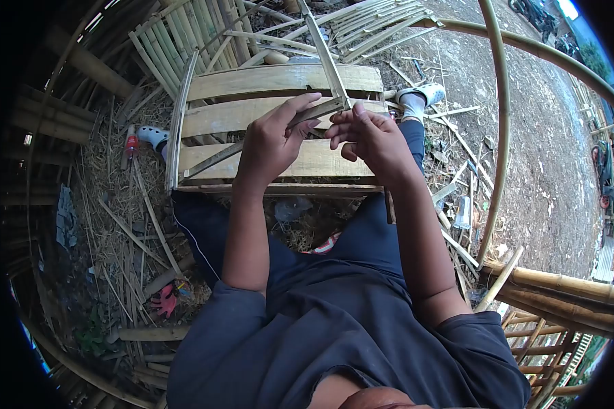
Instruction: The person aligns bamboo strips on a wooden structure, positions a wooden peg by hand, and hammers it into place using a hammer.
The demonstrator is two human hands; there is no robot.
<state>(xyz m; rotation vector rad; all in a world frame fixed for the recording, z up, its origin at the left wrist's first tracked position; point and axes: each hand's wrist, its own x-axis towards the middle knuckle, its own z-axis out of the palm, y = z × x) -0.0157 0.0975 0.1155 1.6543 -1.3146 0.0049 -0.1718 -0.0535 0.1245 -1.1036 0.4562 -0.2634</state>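
Observation:
Over the slatted wooden table [252, 117] between the person's legs, two thin bamboo strips meet at an angle. My left hand [280, 136] is closed around one bamboo strip [218, 158], which slants down to the table's left front corner. Just right of the joint, my right hand [368, 136] has its fingers apart and partly curled, with nothing clearly in them. The other bamboo strip [323, 51] runs from the joint up toward the top of the view. Whether the right fingertips touch the joint cannot be told.
Split bamboo pieces [375, 27] lie beyond the table. A curved bamboo pole [501, 129] rises on the right, near thick bamboo poles [559, 290]. At the left are a red-labelled bottle [131, 144] and a red glove [164, 300] on littered ground.

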